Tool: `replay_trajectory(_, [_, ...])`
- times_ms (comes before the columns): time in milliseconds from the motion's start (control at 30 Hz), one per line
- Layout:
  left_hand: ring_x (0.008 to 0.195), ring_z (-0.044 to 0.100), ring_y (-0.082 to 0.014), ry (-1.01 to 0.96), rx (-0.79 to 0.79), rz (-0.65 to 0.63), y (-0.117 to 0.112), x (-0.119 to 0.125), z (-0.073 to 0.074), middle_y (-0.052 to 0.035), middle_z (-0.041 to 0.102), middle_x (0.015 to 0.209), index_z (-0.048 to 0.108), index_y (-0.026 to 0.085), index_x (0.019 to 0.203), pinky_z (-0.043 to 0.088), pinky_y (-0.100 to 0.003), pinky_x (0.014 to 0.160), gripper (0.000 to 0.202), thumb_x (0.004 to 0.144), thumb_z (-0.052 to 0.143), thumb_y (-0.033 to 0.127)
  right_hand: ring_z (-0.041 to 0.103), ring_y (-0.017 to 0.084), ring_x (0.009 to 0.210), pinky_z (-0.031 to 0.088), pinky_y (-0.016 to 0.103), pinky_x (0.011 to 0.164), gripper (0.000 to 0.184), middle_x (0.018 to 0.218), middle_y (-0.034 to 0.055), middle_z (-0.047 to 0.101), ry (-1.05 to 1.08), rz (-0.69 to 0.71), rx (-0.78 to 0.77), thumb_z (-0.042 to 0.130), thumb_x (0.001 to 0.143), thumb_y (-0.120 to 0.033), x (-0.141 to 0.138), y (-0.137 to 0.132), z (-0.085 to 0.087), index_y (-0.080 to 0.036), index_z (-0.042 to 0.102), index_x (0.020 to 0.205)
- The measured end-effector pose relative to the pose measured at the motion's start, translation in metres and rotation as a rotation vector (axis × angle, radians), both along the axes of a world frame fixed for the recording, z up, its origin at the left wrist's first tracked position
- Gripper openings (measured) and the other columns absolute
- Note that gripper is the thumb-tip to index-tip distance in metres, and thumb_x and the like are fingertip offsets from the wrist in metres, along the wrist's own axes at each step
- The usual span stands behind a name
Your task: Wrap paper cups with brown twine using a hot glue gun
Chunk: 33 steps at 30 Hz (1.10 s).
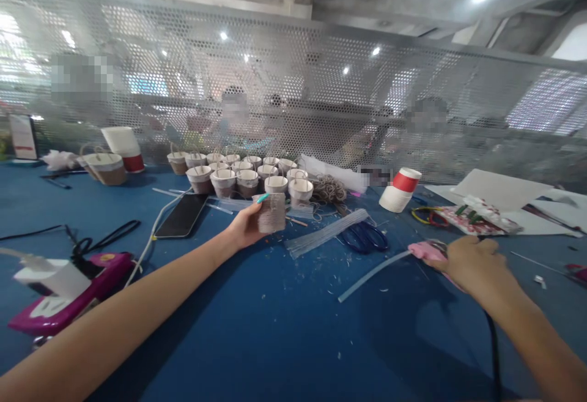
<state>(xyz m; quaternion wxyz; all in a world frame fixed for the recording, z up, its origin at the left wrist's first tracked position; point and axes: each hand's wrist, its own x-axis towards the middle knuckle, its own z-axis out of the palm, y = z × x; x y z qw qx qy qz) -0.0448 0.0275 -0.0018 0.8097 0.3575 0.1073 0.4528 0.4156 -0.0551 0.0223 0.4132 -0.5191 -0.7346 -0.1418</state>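
Observation:
My left hand (247,226) is closed around a small cup wrapped in beige twine (274,213), held up in front of the row of cups. A long teal nail shows on the thumb. Off to the right, my right hand (472,262) grips a pink hot glue gun (426,251), and its fingers hide much of the tool. From the gun's left end a translucent glue stick (373,276) runs down onto the blue table (293,328). A black cord (494,353) trails below the right wrist.
Several small twine-wrapped baskets with handles (224,183) stand beyond my left hand. Blue-handled scissors (365,237), a bundle of clear glue sticks (328,230) and loose twine (328,189) lie mid-table. A phone (182,215) and magenta power strip (98,273) lie left; stacked paper cups (400,189) stand right.

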Motion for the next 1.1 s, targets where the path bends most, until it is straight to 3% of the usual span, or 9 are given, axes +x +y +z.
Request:
replay_trajectory(67, [0.108,0.065,-0.0260,0.011,-0.004,0.000,0.001,0.000,-0.001,-0.0109,0.070,0.113,0.057,0.014,0.120,0.045,-0.044,0.099,0.046,0.077,0.067,0.031,0.058,0.034,0.068,0.041,0.048,0.058,0.047,0.059,0.0041,0.043,-0.075,-0.246,0.199,0.069,0.067,-0.063,-0.026,-0.004,0.016,-0.029,0.038,0.066])
replay_trajectory(167, [0.111,0.062,-0.0274,0.034,-0.022,0.008,-0.003,0.004,-0.001,-0.0119,0.068,0.116,0.056,0.014,0.123,0.044,-0.046,0.100,0.050,0.078,0.067,0.032,0.058,0.038,0.092,0.044,0.058,0.078,0.035,0.084,0.0142,0.059,-0.267,0.008,0.015,0.058,0.079,-0.058,-0.094,-0.007,0.045,-0.024,0.054,0.084])
replay_trajectory(233, [0.112,0.062,-0.0281,0.056,-0.034,0.025,-0.007,0.007,0.002,-0.0129,0.067,0.118,0.056,0.013,0.123,0.044,-0.046,0.099,0.051,0.079,0.066,0.035,0.054,0.034,0.109,0.045,0.052,0.089,0.038,0.109,0.0155,0.061,-0.346,0.249,-0.213,0.051,0.088,-0.052,-0.144,0.000,0.054,-0.020,0.056,0.108])
replay_trajectory(300, [0.111,0.062,-0.0289,0.086,-0.045,0.057,-0.010,0.010,0.004,-0.0140,0.067,0.117,0.056,0.013,0.123,0.045,-0.046,0.098,0.050,0.080,0.065,0.038,0.054,0.030,0.110,0.048,0.044,0.089,0.044,0.114,0.0158,0.060,-0.427,0.416,-0.407,0.046,0.091,-0.053,-0.182,0.014,0.051,-0.017,0.054,0.115])
replay_trajectory(400, [0.108,0.063,-0.0284,0.118,-0.036,0.152,-0.012,0.013,0.008,-0.0113,0.066,0.117,0.054,0.019,0.125,0.047,-0.046,0.096,0.049,0.082,0.065,0.037,0.056,0.033,0.100,0.047,0.043,0.082,0.056,0.109,0.0198,0.059,-0.559,0.421,-0.468,0.056,0.082,-0.061,-0.211,0.034,0.035,-0.011,0.057,0.109])
replay_trajectory(567, [0.102,0.063,-0.0233,0.142,0.021,0.279,-0.014,0.019,0.010,-0.0029,0.063,0.116,0.053,0.031,0.121,0.050,-0.042,0.091,0.047,0.078,0.071,0.032,0.058,0.027,0.081,0.044,0.036,0.068,0.054,0.092,0.0137,0.062,-0.514,0.414,-0.589,0.065,0.076,-0.059,-0.205,0.046,0.017,-0.013,0.054,0.102])
replay_trajectory(833, [0.074,0.058,-0.0130,0.306,0.166,0.388,-0.025,0.025,0.017,0.0009,0.064,0.088,0.062,0.023,0.097,0.044,-0.023,0.064,0.039,0.063,0.082,0.022,0.051,0.021,0.087,0.042,0.033,0.074,0.028,0.091,0.0081,0.055,-0.483,0.530,-0.546,0.065,0.082,-0.038,-0.179,0.047,0.039,-0.018,0.052,0.068])
replay_trajectory(933, [0.081,0.059,-0.0148,0.393,0.292,0.311,-0.029,0.026,0.018,-0.0011,0.065,0.092,0.060,0.022,0.097,0.043,-0.023,0.069,0.043,0.060,0.082,0.018,0.052,0.016,0.074,0.040,0.029,0.064,0.030,0.084,0.0039,0.056,-0.395,0.562,-0.584,0.068,0.079,-0.039,-0.172,0.048,0.046,-0.018,0.051,0.068])
replay_trajectory(1100, [0.105,0.056,-0.0217,0.480,0.481,0.222,-0.029,0.025,0.014,-0.0061,0.060,0.117,0.053,0.024,0.105,0.044,-0.032,0.087,0.062,0.053,0.086,0.013,0.043,0.012,0.049,0.027,0.025,0.048,0.044,0.054,-0.0062,0.047,-0.336,0.354,-0.643,0.077,0.064,-0.055,-0.166,0.042,0.054,-0.021,0.049,0.072])
